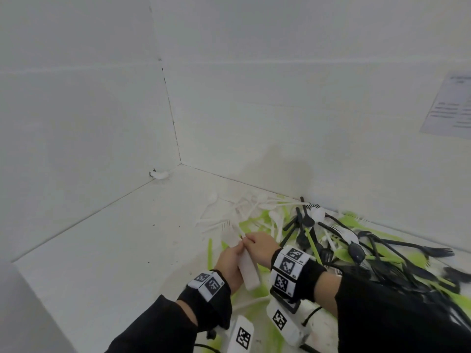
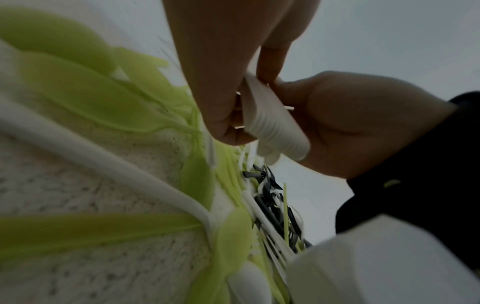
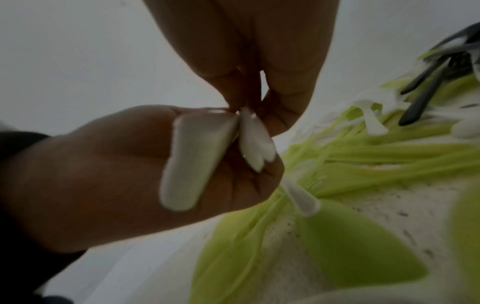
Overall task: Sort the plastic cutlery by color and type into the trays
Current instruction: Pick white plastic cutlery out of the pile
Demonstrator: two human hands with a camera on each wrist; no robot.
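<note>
Left hand (image 1: 229, 261) grips white fork stack (image 1: 248, 271); right hand (image 1: 260, 247) pinches one fork (adding it). Risk: misaligned handles splay, stack slips.

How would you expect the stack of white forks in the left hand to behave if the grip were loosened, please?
The stack of white forks is many thin nested handles, so it would probably fan apart and slide. The pieces look like smooth plastic, likely light and slippery. The left hand grips it mid-handle while the right hand pinches near the tines, which suggests it needs steadying.
</note>
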